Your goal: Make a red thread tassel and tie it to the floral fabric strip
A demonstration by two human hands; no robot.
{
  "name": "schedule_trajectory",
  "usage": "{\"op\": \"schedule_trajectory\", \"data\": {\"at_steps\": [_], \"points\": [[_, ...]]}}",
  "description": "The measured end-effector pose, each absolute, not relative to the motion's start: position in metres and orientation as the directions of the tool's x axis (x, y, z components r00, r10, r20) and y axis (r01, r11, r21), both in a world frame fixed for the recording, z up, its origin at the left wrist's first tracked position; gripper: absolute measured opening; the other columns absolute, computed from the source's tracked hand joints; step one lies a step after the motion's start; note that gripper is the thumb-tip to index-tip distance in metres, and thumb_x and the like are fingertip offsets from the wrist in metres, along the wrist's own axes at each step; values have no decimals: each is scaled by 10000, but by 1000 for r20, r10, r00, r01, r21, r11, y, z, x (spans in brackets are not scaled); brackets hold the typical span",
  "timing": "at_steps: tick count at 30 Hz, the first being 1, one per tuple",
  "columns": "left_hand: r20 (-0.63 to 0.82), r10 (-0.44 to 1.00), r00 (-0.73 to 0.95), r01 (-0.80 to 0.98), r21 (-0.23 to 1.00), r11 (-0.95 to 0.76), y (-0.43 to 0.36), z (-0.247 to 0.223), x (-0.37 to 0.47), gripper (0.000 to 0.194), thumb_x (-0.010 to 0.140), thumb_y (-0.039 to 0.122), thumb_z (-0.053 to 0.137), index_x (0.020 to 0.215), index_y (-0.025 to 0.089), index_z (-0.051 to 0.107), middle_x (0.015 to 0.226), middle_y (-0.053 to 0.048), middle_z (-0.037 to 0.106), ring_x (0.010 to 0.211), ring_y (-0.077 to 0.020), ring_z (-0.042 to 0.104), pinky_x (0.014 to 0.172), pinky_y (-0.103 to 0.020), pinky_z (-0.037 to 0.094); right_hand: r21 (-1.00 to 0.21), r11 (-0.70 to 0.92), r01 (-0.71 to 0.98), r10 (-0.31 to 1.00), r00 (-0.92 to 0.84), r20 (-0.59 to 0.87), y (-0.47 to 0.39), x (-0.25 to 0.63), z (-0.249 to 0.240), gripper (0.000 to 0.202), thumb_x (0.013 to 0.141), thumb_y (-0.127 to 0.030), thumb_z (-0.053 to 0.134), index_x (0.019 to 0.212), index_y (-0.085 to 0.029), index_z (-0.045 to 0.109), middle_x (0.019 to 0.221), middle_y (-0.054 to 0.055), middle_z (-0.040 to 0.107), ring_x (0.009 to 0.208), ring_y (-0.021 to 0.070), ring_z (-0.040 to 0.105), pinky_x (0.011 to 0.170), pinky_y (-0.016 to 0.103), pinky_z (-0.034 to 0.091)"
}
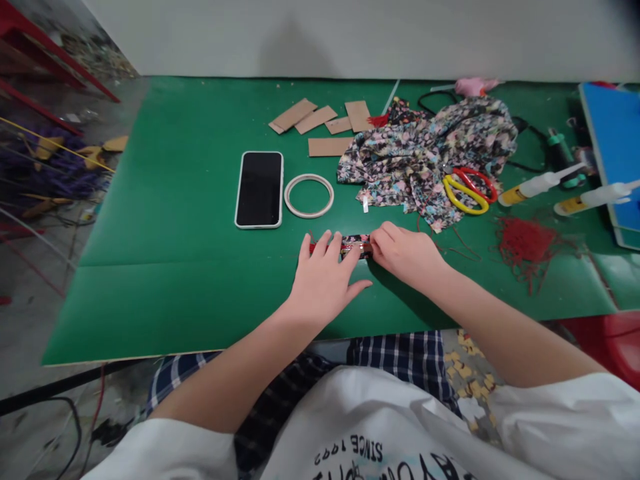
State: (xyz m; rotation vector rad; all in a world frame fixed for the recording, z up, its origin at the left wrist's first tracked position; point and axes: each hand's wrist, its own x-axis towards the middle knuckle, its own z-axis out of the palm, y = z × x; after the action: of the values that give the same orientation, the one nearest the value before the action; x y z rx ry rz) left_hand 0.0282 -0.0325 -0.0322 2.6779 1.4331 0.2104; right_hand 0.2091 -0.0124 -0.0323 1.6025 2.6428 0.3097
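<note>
A narrow strip covered in dark floral fabric (356, 239) lies flat on the table, with a red cord or thread along its length. My left hand (325, 280) is spread palm down over its left part, fingertips pressing on it and thumb stretched out to the side. At the strip's right end, my right hand (403, 250) is closed, its fingers pinched on that end. Part of the strip is hidden beneath both hands. Just above it lie a roll of white tape (331, 197) and a small white scrap (365, 203).
A phone (259, 190) lies left of the tape. Cardboard pieces (330, 147) and crumpled floral cloth (425, 147) lie behind. Scissors (467, 190), glue bottles (530, 189), red thread (527, 243) and a blue board (607, 147) are on the right of the green table (165, 280).
</note>
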Motion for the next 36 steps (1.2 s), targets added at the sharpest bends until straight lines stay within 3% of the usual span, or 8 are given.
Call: {"op": "schedule_trajectory", "data": {"at_steps": [12, 22, 31, 36], "points": [[65, 827, 558, 815, 141, -561, -31, -32, 27, 526, 823, 542, 459, 1238, 221, 482, 1307, -172, 477, 1240, -334, 404, 1008, -569, 264, 201, 390, 898, 914, -404, 33, -9, 203, -30, 234, 877, -220, 346, 805, -152, 558, 749, 40, 572, 568, 131, 514, 456, 262, 147], [61, 822, 567, 812, 130, -570, -31, -32, 26, 533, 822, 547, 458, 1252, 233, 475, 1311, -169, 476, 1240, -328, 406, 1011, -574, 254, 161, 302, 940, 951, -309, 20, -10, 197, -31, 265, 896, -230, 312, 819, -147, 551, 781, 54, 582, 645, 151, 570, 461, 266, 163], [68, 822, 565, 812, 131, -569, -31, -31, 26, 523, 820, 543, 464, 1234, 224, 488, 1305, -169, 481, 1234, -329, 411, 1008, -570, 263, 237, 366, 900, 919, -389, 59, -15, 199, -29, 249, 888, -189, 317, 763, -143, 527, 693, 43, 543, 540, 130, 515, 453, 262, 132], [83, 820, 567, 809, 135, -573, -31, -32, 26, 528, 814, 545, 473, 1229, 219, 490, 1297, -171, 488, 1228, -332, 417, 1000, -571, 274, 217, 418, 882, 896, -440, 61, -16, 201, -29, 236, 879, -170, 338, 775, -136, 547, 693, 51, 537, 549, 123, 490, 466, 270, 145]]}}
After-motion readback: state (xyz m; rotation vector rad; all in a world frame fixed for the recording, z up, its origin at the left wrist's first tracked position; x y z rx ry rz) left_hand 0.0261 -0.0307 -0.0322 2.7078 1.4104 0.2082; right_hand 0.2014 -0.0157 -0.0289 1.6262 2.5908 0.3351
